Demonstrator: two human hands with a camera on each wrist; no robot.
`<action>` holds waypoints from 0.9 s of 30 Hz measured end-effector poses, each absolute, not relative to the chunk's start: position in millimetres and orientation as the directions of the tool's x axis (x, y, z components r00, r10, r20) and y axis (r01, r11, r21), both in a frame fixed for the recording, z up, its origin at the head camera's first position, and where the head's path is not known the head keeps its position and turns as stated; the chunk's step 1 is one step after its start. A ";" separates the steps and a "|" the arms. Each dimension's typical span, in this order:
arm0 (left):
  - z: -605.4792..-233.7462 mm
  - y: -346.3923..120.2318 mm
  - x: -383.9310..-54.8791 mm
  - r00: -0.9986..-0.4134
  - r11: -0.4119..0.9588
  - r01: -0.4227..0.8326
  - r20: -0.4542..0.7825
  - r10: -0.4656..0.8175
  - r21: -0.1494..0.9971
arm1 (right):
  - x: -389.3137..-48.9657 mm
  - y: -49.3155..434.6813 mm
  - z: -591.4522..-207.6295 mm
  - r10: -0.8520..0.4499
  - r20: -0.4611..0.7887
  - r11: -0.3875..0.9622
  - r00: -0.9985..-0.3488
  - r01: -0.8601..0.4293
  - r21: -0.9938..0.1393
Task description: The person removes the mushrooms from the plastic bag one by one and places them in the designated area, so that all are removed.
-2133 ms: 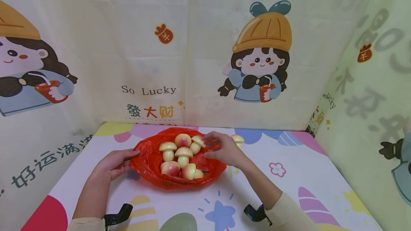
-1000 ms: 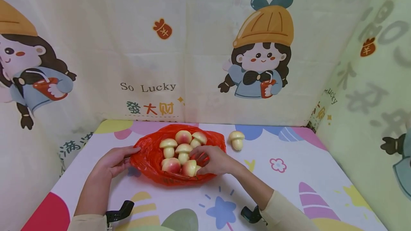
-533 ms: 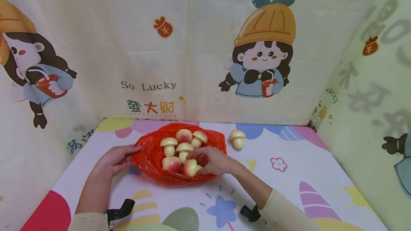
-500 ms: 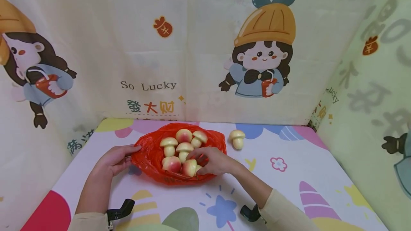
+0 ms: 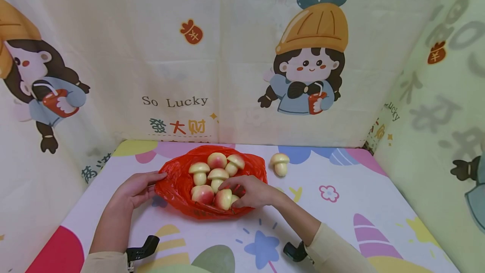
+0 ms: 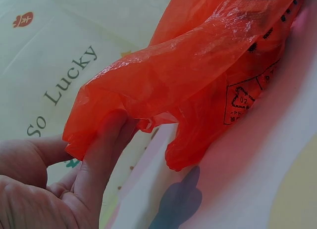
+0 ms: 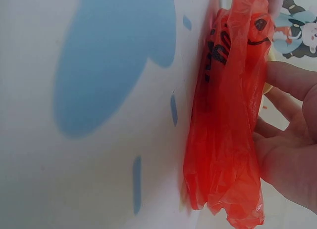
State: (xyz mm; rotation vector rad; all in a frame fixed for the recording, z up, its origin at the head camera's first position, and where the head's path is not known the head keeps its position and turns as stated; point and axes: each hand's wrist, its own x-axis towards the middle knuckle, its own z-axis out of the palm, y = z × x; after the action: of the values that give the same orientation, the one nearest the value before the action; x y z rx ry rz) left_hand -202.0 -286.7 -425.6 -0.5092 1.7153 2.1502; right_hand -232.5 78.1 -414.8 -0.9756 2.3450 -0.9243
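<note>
A crumpled red plastic bag lies wide-mouthed on the table, with several glossy cream toy mushrooms inside, some blushed red on the cap. My left hand pinches the bag's left edge; the left wrist view shows its fingers under the thin red film. My right hand reaches over the bag's front right rim, its thumb and fingers curled round the front right toy mushroom. The right wrist view has the bag's side in front of part of this hand.
One more toy mushroom lies on the table behind and right of the bag. The tabletop carries a colourful printed pattern. Printed cloth walls close off the back and both sides.
My right hand has moved from the bag's back right down to the front right mushroom, then stayed nearly still. The left hand keeps its hold on the bag.
</note>
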 end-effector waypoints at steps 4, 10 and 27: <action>-426.9 -286.5 -201.8 -0.876 -0.217 -0.479 -0.480 0.049 0.851 | -231.7 78.6 -416.0 -0.746 -0.128 0.524 -0.654 -0.456 -0.720; -427.0 -287.5 -201.5 -0.874 -0.229 -0.481 -0.484 0.047 0.846 | -231.0 80.2 -415.8 -0.762 -0.071 0.494 -0.644 -0.506 -0.707; -423.1 -286.4 -201.5 -0.874 -0.225 -0.483 -0.482 0.062 0.846 | -230.3 84.1 -409.9 -0.736 -0.036 0.510 -0.676 -0.518 -0.687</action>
State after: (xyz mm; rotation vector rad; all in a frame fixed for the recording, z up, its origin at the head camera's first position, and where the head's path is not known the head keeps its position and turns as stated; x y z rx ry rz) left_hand -201.5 -286.4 -423.1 -0.4989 1.6866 2.1565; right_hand -230.3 84.1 -409.9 -1.0471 2.4323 -0.9461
